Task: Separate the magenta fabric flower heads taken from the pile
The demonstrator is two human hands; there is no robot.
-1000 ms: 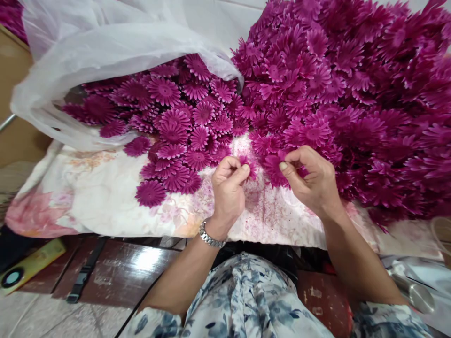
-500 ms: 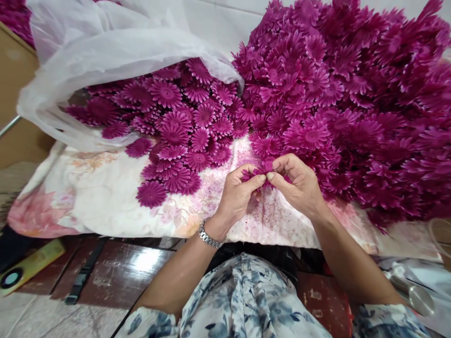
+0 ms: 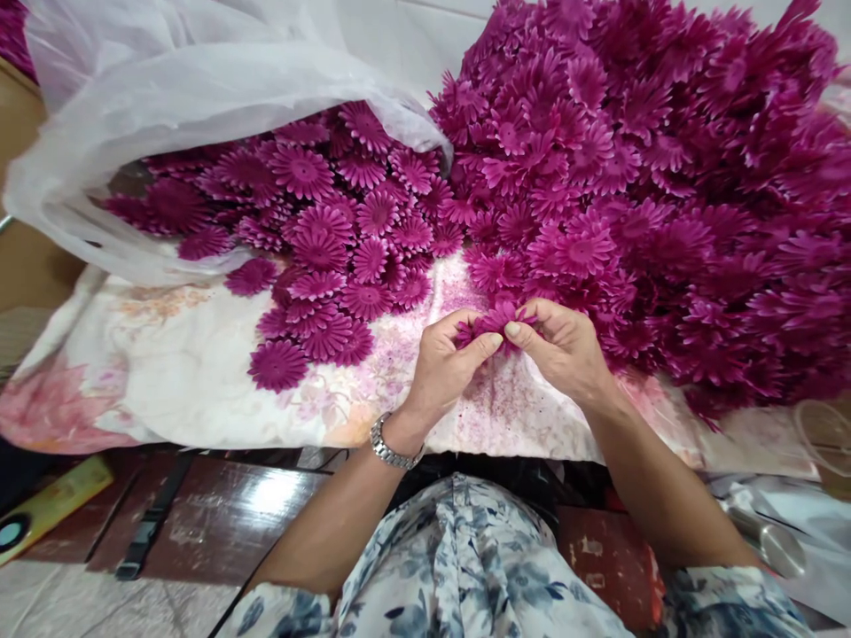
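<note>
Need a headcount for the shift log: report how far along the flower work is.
Done: flat flowers lie spilling from the plastic bag. In hand: left hand and right hand pinch one flower. Left: the big heap, far larger.

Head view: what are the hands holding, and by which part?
Both the left hand and right hand pinch one magenta flower by its lower petal edge, thumbs nearly touching.

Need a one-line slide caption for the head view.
Left hand and right hand pinch one magenta flower over a floral cloth, beside a flower pile.
</note>
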